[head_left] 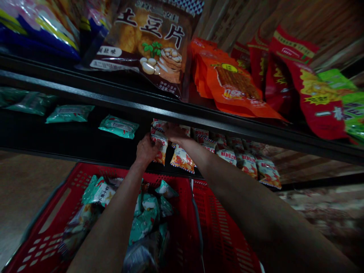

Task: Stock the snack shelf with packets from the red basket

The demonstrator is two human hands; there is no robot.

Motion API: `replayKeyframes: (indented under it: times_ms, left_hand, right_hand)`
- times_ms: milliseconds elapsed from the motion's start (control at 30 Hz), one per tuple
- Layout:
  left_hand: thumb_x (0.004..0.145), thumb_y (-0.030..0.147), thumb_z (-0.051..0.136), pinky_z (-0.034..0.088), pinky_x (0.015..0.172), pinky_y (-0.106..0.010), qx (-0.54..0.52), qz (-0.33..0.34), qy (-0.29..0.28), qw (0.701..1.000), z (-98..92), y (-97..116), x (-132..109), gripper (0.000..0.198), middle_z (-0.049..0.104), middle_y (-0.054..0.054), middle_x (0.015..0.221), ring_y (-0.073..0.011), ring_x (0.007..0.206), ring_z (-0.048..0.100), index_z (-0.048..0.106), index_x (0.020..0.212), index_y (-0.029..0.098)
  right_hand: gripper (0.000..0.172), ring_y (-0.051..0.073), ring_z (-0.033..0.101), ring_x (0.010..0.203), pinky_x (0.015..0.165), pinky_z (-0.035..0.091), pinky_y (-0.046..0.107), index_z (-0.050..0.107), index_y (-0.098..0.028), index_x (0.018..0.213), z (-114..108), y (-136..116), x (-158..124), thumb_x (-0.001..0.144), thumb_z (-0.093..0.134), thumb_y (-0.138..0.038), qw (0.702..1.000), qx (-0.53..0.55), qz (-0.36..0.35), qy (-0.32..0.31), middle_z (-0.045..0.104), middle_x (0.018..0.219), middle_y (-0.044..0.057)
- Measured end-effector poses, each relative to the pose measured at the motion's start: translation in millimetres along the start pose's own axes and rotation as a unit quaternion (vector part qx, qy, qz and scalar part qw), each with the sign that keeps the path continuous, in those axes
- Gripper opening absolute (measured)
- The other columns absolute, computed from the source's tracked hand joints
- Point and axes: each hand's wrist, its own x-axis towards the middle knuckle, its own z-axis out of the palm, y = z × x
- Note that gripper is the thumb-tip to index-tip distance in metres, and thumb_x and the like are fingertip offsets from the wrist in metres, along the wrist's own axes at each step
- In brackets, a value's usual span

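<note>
My left hand is closed at the left edge of a small white and orange snack packet on the lower shelf, its thumb across the packet's front. My right hand reaches further in, under the upper shelf, its fingers stretched out by the top of that packet and another behind it. Its fingertips are in shadow. Just below my right wrist stands a similar snack packet. More of these packets stand in rows to the right, partly hidden by my right forearm.
Teal packets lie spaced out on the lower shelf to the left. Below stands a red basket with several teal and other packets inside. The upper shelf's edge overhangs my hands, carrying a potato-chip bag and orange bags.
</note>
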Motion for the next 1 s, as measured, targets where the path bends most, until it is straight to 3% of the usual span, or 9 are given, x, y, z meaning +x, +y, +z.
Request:
replayKeyframes:
  times_ms: [200, 433, 633, 800, 1000]
  left_hand:
    - [0.085, 0.035, 0.051, 0.043, 0.093, -0.034, 0.014, -0.018, -0.01, 1.0, -2.1, 5, -4, 0.047, 0.066, -0.015, 0.116, -0.0258, 0.115, 0.058, 0.048, 0.128, 0.013]
    - [0.085, 0.033, 0.053, 0.041, 0.095, -0.033, 0.024, -0.01, 0.006, 1.0, -1.1, 5, -5, 0.046, 0.063, -0.017, 0.118, -0.0259, 0.117, 0.056, 0.052, 0.125, 0.01]
    - [0.085, 0.036, 0.052, 0.042, 0.093, -0.034, 0.001, -0.028, 0.017, 0.999, -2.5, 8, -5, 0.045, 0.062, -0.018, 0.118, -0.0263, 0.115, 0.056, 0.055, 0.121, 0.01]
    - [0.085, 0.039, 0.052, 0.042, 0.093, -0.036, -0.008, -0.036, 0.037, 0.999, -4.0, 13, -7, 0.04, 0.063, -0.017, 0.117, -0.0276, 0.112, 0.058, 0.058, 0.114, 0.011]
    - [0.085, 0.037, 0.054, 0.043, 0.091, -0.034, -0.006, -0.025, 0.042, 0.999, 1.2, 9, -5, 0.04, 0.065, -0.015, 0.112, -0.0256, 0.109, 0.059, 0.057, 0.117, 0.012]
  right_hand:
    - [0.044, 0.031, 0.046, 0.127, 0.101, 0.034, 0.056, 0.049, -0.025, 0.129, -3, -4, -4, 0.097, 0.024, -0.042, 0.999, -0.024, 0.036, -0.034, 0.048, 0.139, 0.012]
    - [0.041, 0.03, 0.057, 0.114, 0.1, 0.039, 0.047, 0.062, -0.018, 0.113, -7, -11, -8, 0.094, 0.034, -0.04, 0.996, -0.016, 0.086, 0.027, 0.064, 0.119, 0.014]
    - [0.037, 0.029, 0.059, 0.111, 0.094, 0.044, 0.036, 0.067, -0.019, 0.106, -13, -11, -4, 0.086, 0.052, -0.047, 0.997, -0.018, 0.059, 0.041, 0.068, 0.111, 0.011]
    - [0.038, 0.027, 0.058, 0.112, 0.095, 0.044, 0.034, 0.066, -0.024, 0.109, -11, -6, 7, 0.087, 0.05, -0.05, 0.999, 0.023, 0.0, 0.039, 0.068, 0.114, 0.006]
    - [0.034, 0.026, 0.06, 0.106, 0.094, 0.043, 0.036, 0.067, -0.02, 0.105, -2, -2, 9, 0.09, 0.047, -0.043, 0.996, 0.012, 0.023, 0.082, 0.07, 0.105, 0.008]
